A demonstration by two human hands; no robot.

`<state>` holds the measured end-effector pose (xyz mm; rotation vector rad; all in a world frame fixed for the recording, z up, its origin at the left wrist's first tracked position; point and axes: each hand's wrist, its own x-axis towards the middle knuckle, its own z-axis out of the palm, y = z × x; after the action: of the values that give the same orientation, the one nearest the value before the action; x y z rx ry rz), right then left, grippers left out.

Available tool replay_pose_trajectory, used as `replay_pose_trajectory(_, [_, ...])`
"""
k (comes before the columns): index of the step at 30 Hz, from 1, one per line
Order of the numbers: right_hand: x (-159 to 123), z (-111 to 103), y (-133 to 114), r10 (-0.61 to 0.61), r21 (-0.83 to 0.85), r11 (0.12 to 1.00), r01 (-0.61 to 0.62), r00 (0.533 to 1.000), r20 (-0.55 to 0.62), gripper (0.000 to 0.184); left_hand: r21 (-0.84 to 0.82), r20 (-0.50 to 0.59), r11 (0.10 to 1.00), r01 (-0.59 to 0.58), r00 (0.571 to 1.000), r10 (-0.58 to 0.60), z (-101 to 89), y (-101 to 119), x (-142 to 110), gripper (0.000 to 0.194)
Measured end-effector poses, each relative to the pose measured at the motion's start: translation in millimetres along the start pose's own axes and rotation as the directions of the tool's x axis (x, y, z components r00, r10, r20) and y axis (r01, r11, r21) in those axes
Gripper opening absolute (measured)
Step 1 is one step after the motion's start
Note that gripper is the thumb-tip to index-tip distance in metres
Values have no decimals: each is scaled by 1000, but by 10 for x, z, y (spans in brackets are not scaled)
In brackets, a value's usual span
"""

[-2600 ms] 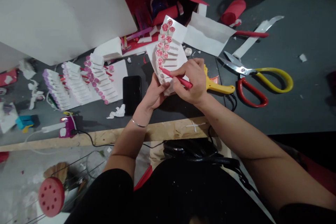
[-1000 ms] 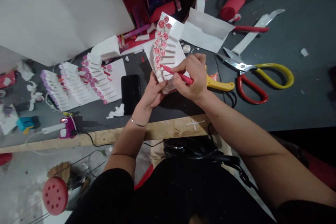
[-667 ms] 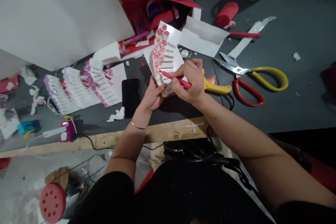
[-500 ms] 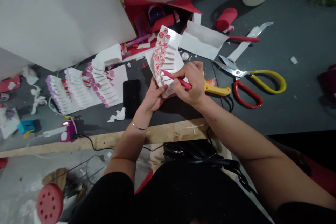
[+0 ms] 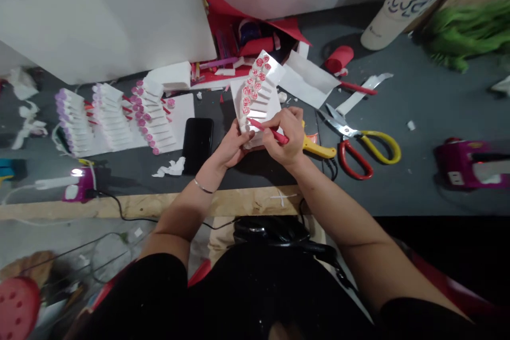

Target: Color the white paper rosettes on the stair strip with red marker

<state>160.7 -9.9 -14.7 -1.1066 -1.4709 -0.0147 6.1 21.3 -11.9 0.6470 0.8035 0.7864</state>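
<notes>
left hand [image 5: 232, 145] pinches the flower card [image 5: 260, 100] low down; right hand [image 5: 287, 135] grips a red pen [image 5: 255, 124]; card's probably light, bendy; hold edges imo

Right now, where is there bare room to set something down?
The widest patch is dark tabletop between the scissors and the purple device, with a white scrap in it. It is crowded around the left hand and right hand, and leftward, where the phone and rows of flower-tipped sticks lie.

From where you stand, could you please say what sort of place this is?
Likely a craft workshop, judging by the red pen, the small roses and the scissors on the bench.
</notes>
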Motion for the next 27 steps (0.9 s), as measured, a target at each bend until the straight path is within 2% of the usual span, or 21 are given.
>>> replay_pose_trajectory(9, [36,-105,14,-56,-50,997,58,997,53,13,-43,37,999,1,999,1,-8,-12,48,61])
replay_pose_trajectory(13, [28,-137,31,-90,-24,996,90,996,5,14,-73,20,997,-2,1000,3,32,-17,42,59])
replay_pose_trajectory(19, [5,-133,51,-77,-75,994,82,995,61,10,-59,52,998,15,999,-12,52,-25,19,58])
replay_pose_trajectory(27, [15,-181,19,-34,-53,998,37,998,58,12,-67,109,996,63,992,-56,41,-57,32,65])
